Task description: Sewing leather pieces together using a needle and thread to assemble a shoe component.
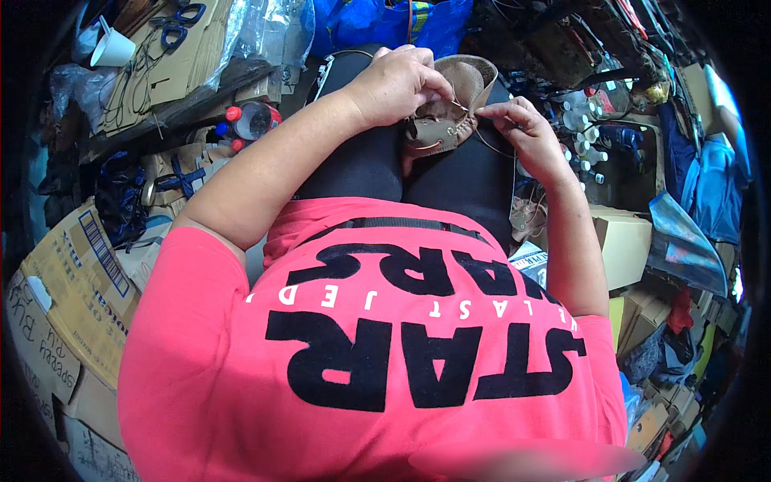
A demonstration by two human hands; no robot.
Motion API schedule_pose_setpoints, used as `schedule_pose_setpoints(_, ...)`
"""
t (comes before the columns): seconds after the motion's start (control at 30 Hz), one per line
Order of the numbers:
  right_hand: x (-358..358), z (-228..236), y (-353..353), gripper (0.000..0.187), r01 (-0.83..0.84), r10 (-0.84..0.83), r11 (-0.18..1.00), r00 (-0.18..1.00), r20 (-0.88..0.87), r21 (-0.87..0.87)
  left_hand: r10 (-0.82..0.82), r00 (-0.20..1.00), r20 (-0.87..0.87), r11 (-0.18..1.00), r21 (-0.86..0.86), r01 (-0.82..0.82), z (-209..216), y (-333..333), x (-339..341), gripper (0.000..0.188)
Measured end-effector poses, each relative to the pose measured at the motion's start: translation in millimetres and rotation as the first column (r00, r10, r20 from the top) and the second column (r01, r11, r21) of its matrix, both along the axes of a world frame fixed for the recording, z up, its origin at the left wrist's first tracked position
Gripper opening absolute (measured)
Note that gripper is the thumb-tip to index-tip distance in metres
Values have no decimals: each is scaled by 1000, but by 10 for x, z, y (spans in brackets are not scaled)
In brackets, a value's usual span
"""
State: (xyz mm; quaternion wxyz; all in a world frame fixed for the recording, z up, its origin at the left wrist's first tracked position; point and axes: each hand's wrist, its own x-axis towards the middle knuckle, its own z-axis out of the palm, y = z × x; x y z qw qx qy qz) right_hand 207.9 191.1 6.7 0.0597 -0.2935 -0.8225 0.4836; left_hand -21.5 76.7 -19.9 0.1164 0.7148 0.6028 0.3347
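A brown leather shoe [438, 135] with laces and a pale lining rests across my thighs, its opening facing up. My left hand [395, 87] reaches over it, thumb and forefinger pinched on a thin, light needle [459, 105] at the shoe's edge. From the other side, my right hand [526, 135] is closed at thumb and forefinger on a thread beside the same edge. A loop of that thread [496, 150] hangs below the right fingers. The needle's far tip is too small to make out.
Bottles with red and blue caps [255, 120] stand at the left, near blue-handled scissors [173, 35] on cardboard. Several small white-capped bottles [585, 145] crowd the right. A blue bag [377, 26] lies beyond my knees. Cardboard boxes [622, 249] flank me.
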Motion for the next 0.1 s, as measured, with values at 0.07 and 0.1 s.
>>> schedule_pose_setpoints(0.07, -6, -4, 12, 29, -3, 3, 1000, 1000, -1, -8, 10, 1000, -13, 1000, -2, -10, -5, 16, -8, 15)
schedule_pose_setpoints(0.1, -4, -12, 19, 28, -4, 4, 1000, 1000, 0, -11, 9, 1000, -13, 1000, -3, -9, -6, 19, -8, 15)
